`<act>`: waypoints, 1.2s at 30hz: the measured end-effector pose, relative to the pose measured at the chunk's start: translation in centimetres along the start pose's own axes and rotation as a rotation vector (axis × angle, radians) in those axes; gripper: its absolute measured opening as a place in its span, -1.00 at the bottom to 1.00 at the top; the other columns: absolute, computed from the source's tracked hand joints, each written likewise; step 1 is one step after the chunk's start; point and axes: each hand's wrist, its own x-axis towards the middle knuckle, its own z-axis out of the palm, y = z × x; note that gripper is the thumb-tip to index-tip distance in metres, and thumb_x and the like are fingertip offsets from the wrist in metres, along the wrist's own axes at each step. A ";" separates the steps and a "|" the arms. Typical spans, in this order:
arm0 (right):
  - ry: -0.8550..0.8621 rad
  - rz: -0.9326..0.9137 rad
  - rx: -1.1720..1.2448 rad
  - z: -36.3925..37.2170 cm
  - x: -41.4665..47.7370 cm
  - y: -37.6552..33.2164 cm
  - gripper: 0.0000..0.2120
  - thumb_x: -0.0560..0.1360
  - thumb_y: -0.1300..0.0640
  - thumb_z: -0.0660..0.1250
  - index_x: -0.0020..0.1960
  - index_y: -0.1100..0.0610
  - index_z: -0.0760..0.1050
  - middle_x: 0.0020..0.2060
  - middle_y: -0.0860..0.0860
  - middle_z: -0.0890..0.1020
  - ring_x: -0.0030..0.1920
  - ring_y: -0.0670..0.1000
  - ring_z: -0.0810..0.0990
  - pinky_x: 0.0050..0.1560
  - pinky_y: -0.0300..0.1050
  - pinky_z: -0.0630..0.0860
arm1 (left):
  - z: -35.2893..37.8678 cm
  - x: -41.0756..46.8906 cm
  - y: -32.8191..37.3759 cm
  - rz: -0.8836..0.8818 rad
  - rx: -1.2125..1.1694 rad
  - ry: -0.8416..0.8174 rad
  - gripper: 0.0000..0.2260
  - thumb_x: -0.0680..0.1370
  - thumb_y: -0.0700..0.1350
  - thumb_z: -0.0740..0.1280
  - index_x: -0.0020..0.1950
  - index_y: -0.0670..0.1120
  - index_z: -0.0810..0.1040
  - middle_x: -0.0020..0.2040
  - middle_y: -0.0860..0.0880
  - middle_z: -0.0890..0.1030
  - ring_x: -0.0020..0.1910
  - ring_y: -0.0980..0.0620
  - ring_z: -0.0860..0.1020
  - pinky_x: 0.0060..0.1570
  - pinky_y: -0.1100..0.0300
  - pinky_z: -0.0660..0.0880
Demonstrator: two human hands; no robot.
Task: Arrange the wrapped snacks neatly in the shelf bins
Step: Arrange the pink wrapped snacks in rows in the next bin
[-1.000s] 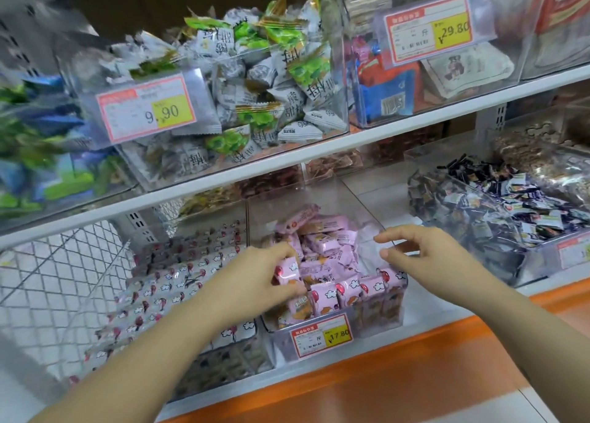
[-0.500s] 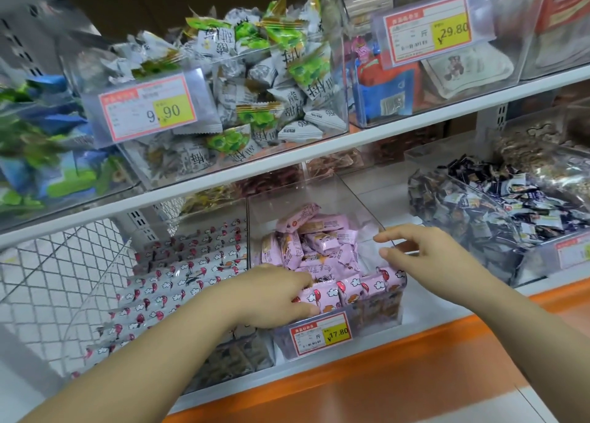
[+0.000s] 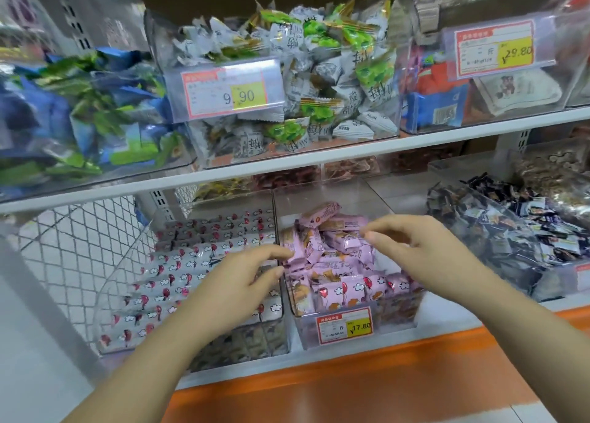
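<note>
Shop shelves (image 3: 319, 164) carry rows of clear bins; on the lower one the middle bin (image 3: 399, 314) holds the pink snacks (image 3: 335, 259), with a yellow price tag (image 3: 344, 326) on its front wall; just beside it on the left lie white balloon-print snacks (image 3: 178, 263) in tidy rows. Along the front of the middle bin a row of pink packs stands upright; behind it the rest lie in a loose heap, one tilted on top. The left hand (image 3: 242, 279) reaches to the bin's left wall with fingers straight and empty; whether its tips touch a pack I cannot tell. The right hand (image 3: 424, 253) hovers over the heap, fingers loosely bent, holding nothing. The sorting looks partway done; next, I judge, a loose pack must be picked up and stood in a second row.
</note>
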 end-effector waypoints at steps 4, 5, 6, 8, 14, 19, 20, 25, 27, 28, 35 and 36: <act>-0.358 0.138 0.079 2.7 3.3 -2.3 -0.73 0.55 -0.03 0.24 0.04 0.11 0.61 -0.08 -0.03 0.69 -0.02 -0.05 0.63 0.10 -0.12 0.53 | 0.8 -1.5 -1.0 -0.031 -0.172 0.027 -0.74 0.59 -0.05 0.22 0.15 0.34 0.41 0.04 0.24 0.55 -0.13 0.34 0.52 -0.15 0.47 0.42; -0.430 0.189 0.064 3.7 4.3 -2.1 -0.73 0.56 -0.02 0.25 0.05 0.13 0.61 -0.06 0.02 0.69 -0.01 0.03 0.64 0.11 -0.06 0.51 | 1.1 -1.5 -1.3 -0.026 -0.201 0.037 -0.73 0.59 -0.05 0.22 0.12 0.37 0.40 0.09 0.24 0.54 -0.03 0.34 0.50 -0.06 0.49 0.40; -0.493 0.235 0.048 4.8 5.2 -1.8 -0.73 0.55 -0.01 0.26 0.04 0.15 0.61 -0.05 0.05 0.69 -0.03 0.07 0.64 0.08 -0.04 0.51 | 1.4 -1.5 -1.5 -0.013 -0.220 0.050 -0.71 0.59 -0.06 0.22 0.10 0.38 0.39 0.12 0.29 0.51 0.03 0.42 0.44 -0.01 0.56 0.35; -0.600 0.337 0.014 6.7 7.0 -1.0 -0.74 0.54 0.03 0.28 0.04 0.20 0.60 -0.05 0.13 0.68 -0.13 0.08 0.59 -0.08 -0.04 0.46 | 1.7 -1.3 -2.1 0.012 -0.233 0.065 -0.70 0.60 -0.09 0.21 0.11 0.36 0.40 0.10 0.42 0.42 0.06 0.57 0.33 -0.02 0.66 0.24; -0.800 0.525 0.000 10.6 9.2 -0.4 -0.80 0.54 0.18 0.26 0.08 0.29 0.50 -0.19 0.15 0.53 -0.24 0.04 0.44 -0.28 -0.19 0.30 | 2.4 -1.1 -3.6 0.065 -0.269 0.060 -0.71 0.61 -0.14 0.18 0.16 0.26 0.49 0.09 0.49 0.39 0.11 0.56 0.32 0.07 0.63 0.21; -0.794 0.582 0.096 11.1 9.6 0.2 -0.96 0.54 0.18 0.28 -0.08 0.13 0.47 -0.27 0.04 0.53 -0.29 -0.06 0.49 -0.31 -0.25 0.29 | 2.6 -1.0 -4.3 0.079 -0.306 0.062 -0.72 0.61 -0.12 0.18 0.16 0.23 0.51 0.13 0.49 0.38 0.12 0.56 0.31 0.08 0.63 0.20; -0.791 0.587 0.102 10.9 9.6 0.3 -0.96 0.53 0.18 0.29 -0.10 0.13 0.48 -0.28 0.03 0.54 -0.29 -0.07 0.50 -0.32 -0.28 0.31 | 2.6 -1.0 -4.4 0.081 -0.307 0.064 -0.73 0.60 -0.12 0.19 0.16 0.23 0.52 0.15 0.47 0.39 0.12 0.57 0.31 0.06 0.65 0.20; -0.765 0.547 0.019 10.8 9.4 -0.2 -0.88 0.46 0.20 0.39 -0.23 0.15 0.49 -0.40 0.03 0.56 -0.35 -0.05 0.46 -0.37 -0.28 0.33 | 2.6 -1.0 -4.3 0.087 -0.308 0.052 -0.71 0.61 -0.14 0.19 0.18 0.22 0.51 0.15 0.47 0.38 0.08 0.63 0.29 0.01 0.71 0.18; -0.767 0.515 0.002 10.7 9.3 -0.5 -0.86 0.44 0.21 0.41 -0.25 0.14 0.48 -0.41 0.05 0.56 -0.41 -0.05 0.45 -0.39 -0.27 0.33 | 2.5 -1.1 -4.2 0.087 -0.306 0.055 -0.71 0.60 -0.14 0.19 0.18 0.21 0.52 0.14 0.49 0.37 0.07 0.64 0.28 0.01 0.70 0.19; -0.763 0.493 0.008 10.5 9.2 -0.7 -0.86 0.44 0.21 0.41 -0.25 0.14 0.48 -0.44 0.02 0.56 -0.46 -0.08 0.45 -0.44 -0.30 0.34 | 2.5 -1.1 -4.1 0.086 -0.304 0.057 -0.72 0.60 -0.15 0.19 0.17 0.21 0.52 0.12 0.51 0.36 0.07 0.64 0.29 0.01 0.69 0.21; -0.544 0.172 -0.038 8.2 7.2 -2.0 -0.93 0.39 0.16 0.48 -0.14 0.13 0.62 -0.43 -0.11 0.57 -0.40 -0.10 0.46 -0.29 -0.26 0.40 | 2.2 -1.0 -3.7 0.055 -0.327 0.061 -0.71 0.59 -0.11 0.21 0.11 0.32 0.45 0.10 0.44 0.43 0.14 0.52 0.34 0.05 0.58 0.28; -0.499 0.158 -0.017 7.6 6.8 -2.2 -0.97 0.42 0.20 0.45 -0.19 0.09 0.62 -0.42 -0.11 0.58 -0.38 -0.08 0.46 -0.28 -0.25 0.40 | 2.2 -1.1 -3.6 0.042 -0.333 0.065 -0.71 0.59 -0.10 0.21 0.12 0.32 0.44 0.11 0.42 0.44 0.14 0.50 0.35 0.06 0.55 0.29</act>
